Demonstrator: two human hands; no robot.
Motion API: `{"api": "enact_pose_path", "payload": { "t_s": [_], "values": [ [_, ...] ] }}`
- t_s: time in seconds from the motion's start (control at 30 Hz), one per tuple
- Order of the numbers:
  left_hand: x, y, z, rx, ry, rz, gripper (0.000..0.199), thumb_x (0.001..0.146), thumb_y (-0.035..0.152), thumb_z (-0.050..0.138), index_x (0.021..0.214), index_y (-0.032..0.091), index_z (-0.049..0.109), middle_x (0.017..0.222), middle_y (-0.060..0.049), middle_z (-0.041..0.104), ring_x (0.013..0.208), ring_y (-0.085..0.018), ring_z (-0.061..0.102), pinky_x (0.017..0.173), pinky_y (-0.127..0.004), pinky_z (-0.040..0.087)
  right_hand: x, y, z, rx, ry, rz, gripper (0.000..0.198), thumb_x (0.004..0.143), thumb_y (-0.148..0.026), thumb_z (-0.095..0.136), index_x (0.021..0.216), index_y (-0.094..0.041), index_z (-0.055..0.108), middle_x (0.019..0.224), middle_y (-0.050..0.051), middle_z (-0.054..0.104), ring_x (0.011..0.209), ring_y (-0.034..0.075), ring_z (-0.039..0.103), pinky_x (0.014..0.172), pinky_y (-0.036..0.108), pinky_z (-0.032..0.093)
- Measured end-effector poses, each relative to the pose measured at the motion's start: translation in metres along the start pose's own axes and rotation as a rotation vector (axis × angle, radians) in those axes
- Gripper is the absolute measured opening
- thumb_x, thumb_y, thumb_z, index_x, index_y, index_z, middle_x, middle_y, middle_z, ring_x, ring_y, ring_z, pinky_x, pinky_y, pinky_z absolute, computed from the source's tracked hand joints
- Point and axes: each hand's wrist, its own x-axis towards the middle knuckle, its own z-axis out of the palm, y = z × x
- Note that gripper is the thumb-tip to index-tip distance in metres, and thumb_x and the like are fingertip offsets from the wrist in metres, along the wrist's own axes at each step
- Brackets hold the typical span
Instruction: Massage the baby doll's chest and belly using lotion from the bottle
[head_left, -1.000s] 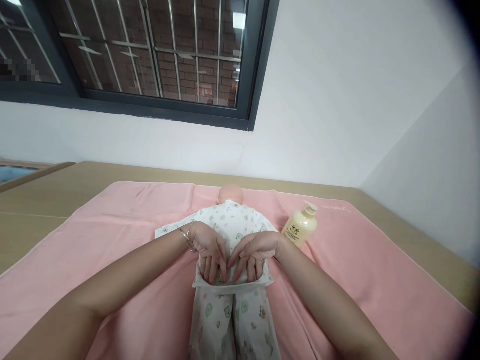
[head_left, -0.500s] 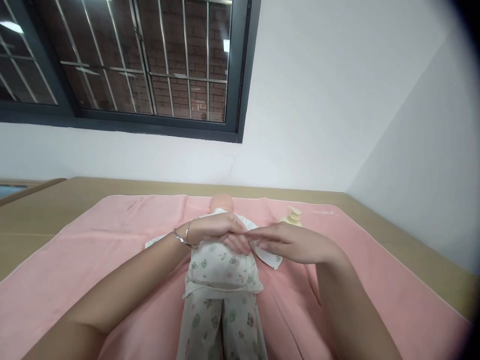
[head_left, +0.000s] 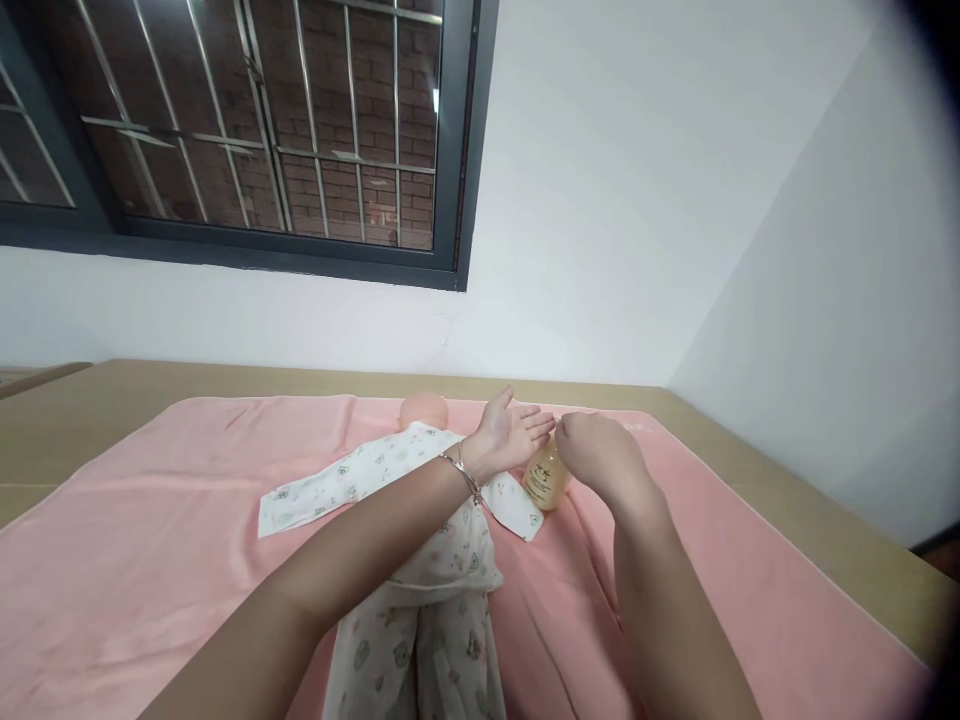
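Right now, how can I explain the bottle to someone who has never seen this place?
On the table, find the pink cloth and the doll lying on it. The bottle is just right of the doll, by the right hand. Unlike the white-clothed doll, it is yellow, with dark print.

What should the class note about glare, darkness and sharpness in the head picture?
Head view: pale reflections in the window; head view: a blurred black shape darkens the upper right corner; head view: small print on the bottle is unreadable.
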Motion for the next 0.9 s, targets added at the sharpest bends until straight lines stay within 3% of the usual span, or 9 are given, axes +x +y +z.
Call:
{"api": "enact_pose_path", "payload": {
  "t_s": [0.2,0.47,0.73,0.83,0.9],
  "values": [
    [-0.015,0.004,-0.015,-0.032,-0.011,0.015,0.072,0.091,0.049,0.038,0.143,0.0,0.027,0.145,-0.022,0.038,0.13,-0.025,0.045,0.098,-0.03,0.047,0.008,-0.007,-0.01,-0.026,-0.006,0.111,0.02,0.084,-0.008,0.045,0.083,-0.011,0.064,0.083,0.015,0.063,0.077,0.026,0.063,0.063,0.028,0.043],
    [-0.084,0.037,-0.04,-0.119,0.017,0.117,0.067,0.091,0.043,0.039,0.142,0.001,0.028,0.142,-0.023,0.042,0.128,-0.027,0.048,0.102,-0.035,0.045,0.012,-0.023,-0.013,0.059,-0.077,0.248,0.016,0.084,-0.012,0.048,0.078,-0.013,0.063,0.074,0.011,0.061,0.071,0.023,0.064,0.066,0.031,0.046],
    [-0.135,0.052,-0.05,-0.189,0.044,0.183,0.06,0.092,0.038,0.038,0.142,0.005,0.03,0.135,-0.024,0.049,0.121,-0.029,0.055,0.094,-0.039,0.05,-0.006,-0.021,-0.011,0.103,-0.12,0.26,0.024,0.09,-0.021,0.041,0.088,-0.015,0.064,0.083,0.012,0.063,0.073,0.024,0.063,0.067,0.034,0.048],
    [-0.151,0.047,-0.045,-0.163,0.05,0.19,0.058,0.093,0.039,0.037,0.139,0.004,0.033,0.133,-0.024,0.051,0.119,-0.029,0.056,0.094,-0.039,0.049,-0.028,-0.039,-0.011,0.134,0.037,0.147,0.033,0.096,-0.023,0.03,0.103,-0.014,0.061,0.096,0.014,0.063,0.087,0.026,0.063,0.076,0.037,0.049],
    [-0.162,0.04,-0.036,-0.126,0.039,0.109,0.059,0.094,0.044,0.035,0.136,0.002,0.037,0.128,-0.024,0.055,0.114,-0.028,0.06,0.093,-0.039,0.049,-0.045,-0.062,-0.006,0.19,0.304,-0.072,0.04,0.098,-0.025,0.025,0.118,-0.01,0.056,0.115,0.018,0.058,0.108,0.029,0.056,0.09,0.042,0.045]
  ]
}}
